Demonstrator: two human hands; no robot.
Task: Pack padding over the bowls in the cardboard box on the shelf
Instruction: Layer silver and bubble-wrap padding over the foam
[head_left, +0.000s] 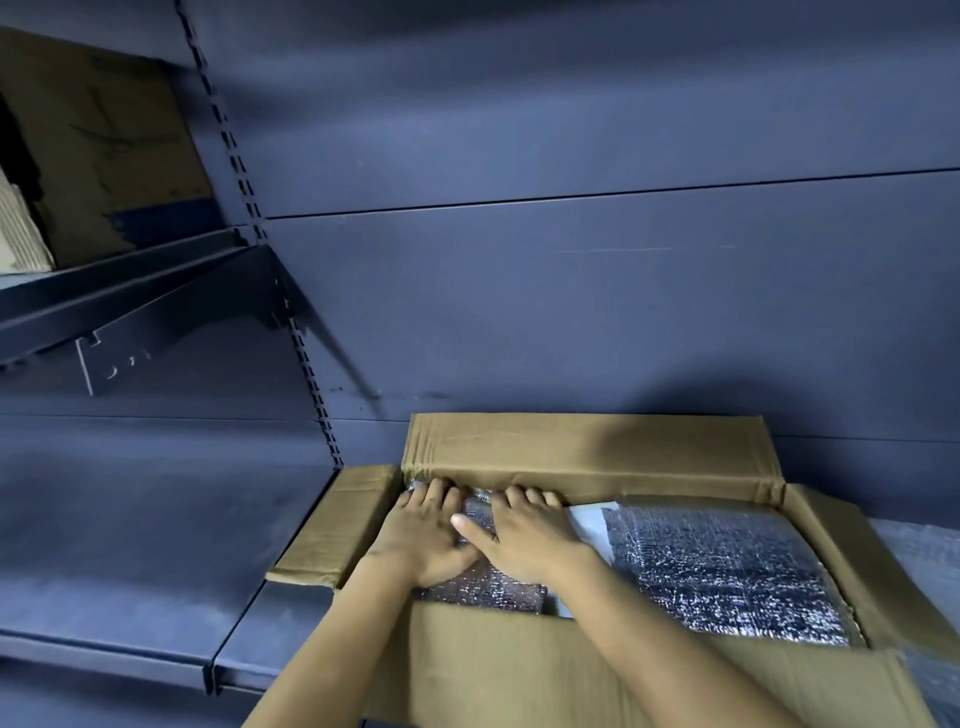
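Observation:
An open cardboard box (587, 452) stands on the dark shelf (130, 561) at the lower right, its flaps folded out. Silver foil bubble padding (727, 566) covers the inside of the box; no bowls show beneath it. My left hand (426, 530) presses flat on the padding at the box's far left corner, fingers spread toward the back wall. My right hand (524, 535) lies beside it, touching it, palm down on the same padding, thumb stretched left. A white edge of the padding (589, 525) shows just right of my right hand.
The shelf's dark back panel (571, 291) rises behind the box. An upper shelf at the left (119, 291) carries another cardboard box (104, 156). Clear bubble wrap (924, 561) lies on the shelf right of the box.

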